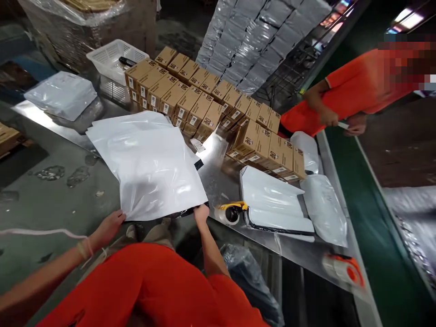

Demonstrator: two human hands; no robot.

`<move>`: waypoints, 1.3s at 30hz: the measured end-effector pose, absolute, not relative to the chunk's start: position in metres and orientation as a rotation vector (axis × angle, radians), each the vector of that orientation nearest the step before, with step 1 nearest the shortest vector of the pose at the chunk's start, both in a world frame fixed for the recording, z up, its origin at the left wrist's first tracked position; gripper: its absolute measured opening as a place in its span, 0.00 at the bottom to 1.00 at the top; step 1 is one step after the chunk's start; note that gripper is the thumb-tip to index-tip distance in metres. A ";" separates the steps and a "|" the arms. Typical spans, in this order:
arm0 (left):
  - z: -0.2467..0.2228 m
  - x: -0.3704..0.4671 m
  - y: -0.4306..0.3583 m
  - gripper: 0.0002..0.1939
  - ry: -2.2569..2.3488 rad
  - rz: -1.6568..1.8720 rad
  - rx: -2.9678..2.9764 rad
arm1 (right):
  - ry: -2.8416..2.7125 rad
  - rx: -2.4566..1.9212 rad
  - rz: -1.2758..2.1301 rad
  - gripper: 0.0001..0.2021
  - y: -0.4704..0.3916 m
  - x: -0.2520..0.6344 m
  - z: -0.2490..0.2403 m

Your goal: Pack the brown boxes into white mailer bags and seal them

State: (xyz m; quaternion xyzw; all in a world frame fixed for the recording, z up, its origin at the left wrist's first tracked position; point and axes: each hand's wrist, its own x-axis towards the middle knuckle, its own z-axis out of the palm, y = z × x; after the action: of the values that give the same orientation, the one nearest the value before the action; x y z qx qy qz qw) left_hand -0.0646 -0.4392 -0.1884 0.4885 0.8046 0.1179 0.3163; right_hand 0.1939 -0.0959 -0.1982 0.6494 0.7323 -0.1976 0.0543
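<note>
Pinching the white mailer bag (146,168), both hands' fingers (117,218); tape roll (231,212), cardboard boxes (200,106) beside.

The mailer bag (146,163) lies on the table (225,181), boxes (204,104) behind it, tape dispenser (231,212) at its right.

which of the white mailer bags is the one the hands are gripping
The big flat stack of white bags at the table's near left edge: the left hand and right hand pinch its near corners. The other white bags lie untouched, away from both hands.

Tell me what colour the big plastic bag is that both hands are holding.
Glossy white, with a dark inner edge; the bag shows best in the head view.
</note>
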 end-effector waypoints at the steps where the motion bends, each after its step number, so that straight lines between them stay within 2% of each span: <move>1: -0.185 -0.065 -0.439 0.11 2.090 0.355 1.300 | 2.225 2.028 -0.576 0.15 -0.093 0.200 -0.201; 4: -0.175 -0.062 -0.435 0.11 2.027 0.540 1.371 | 2.274 2.287 -0.698 0.33 -0.073 0.208 -0.211; 6: -0.167 -0.057 -0.431 0.10 2.048 0.651 1.327 | 2.274 2.417 -1.007 0.43 -0.055 0.206 -0.217; 7: -0.164 -0.055 -0.429 0.11 2.095 0.693 1.247 | 2.256 2.450 -1.158 0.44 -0.047 0.205 -0.220; 10: -0.155 -0.047 -0.423 0.14 2.322 0.823 0.877 | 2.292 2.406 -1.375 0.35 -0.029 0.208 -0.224; 13: -0.152 -0.042 -0.425 0.12 2.476 0.969 0.620 | 2.438 2.225 -1.343 0.19 -0.023 0.221 -0.220; 15: -0.154 -0.040 -0.430 0.11 2.498 1.021 0.564 | 2.475 2.181 -1.262 0.16 -0.024 0.230 -0.214; 20: -0.164 -0.030 -0.444 0.09 2.373 0.973 0.335 | 2.539 2.048 -1.068 0.14 -0.023 0.243 -0.200; 23: -0.169 -0.021 -0.444 0.06 2.520 0.979 0.106 | 2.623 1.928 -0.981 0.14 -0.016 0.246 -0.194; 27: -0.179 -0.002 -0.438 0.08 2.763 1.090 -0.086 | 2.689 1.738 -0.940 0.23 -0.009 0.256 -0.196; 31: -0.199 0.023 -0.439 0.12 2.717 1.034 -0.133 | 2.587 1.559 -0.967 0.33 -0.008 0.266 -0.210; 36: -0.224 0.046 -0.452 0.08 2.634 1.006 -0.148 | 2.511 1.412 -1.025 0.31 -0.001 0.275 -0.225; 39: -0.233 0.049 -0.469 0.02 2.551 0.938 -0.071 | 2.369 1.276 -0.933 0.31 0.009 0.275 -0.224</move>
State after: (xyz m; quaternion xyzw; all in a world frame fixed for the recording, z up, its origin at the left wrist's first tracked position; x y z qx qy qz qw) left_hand 0.0490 -0.4695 -0.2327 -0.0254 0.9173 0.3375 0.2099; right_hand 0.2745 0.0092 -0.2241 0.4434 0.8228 -0.3241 0.1463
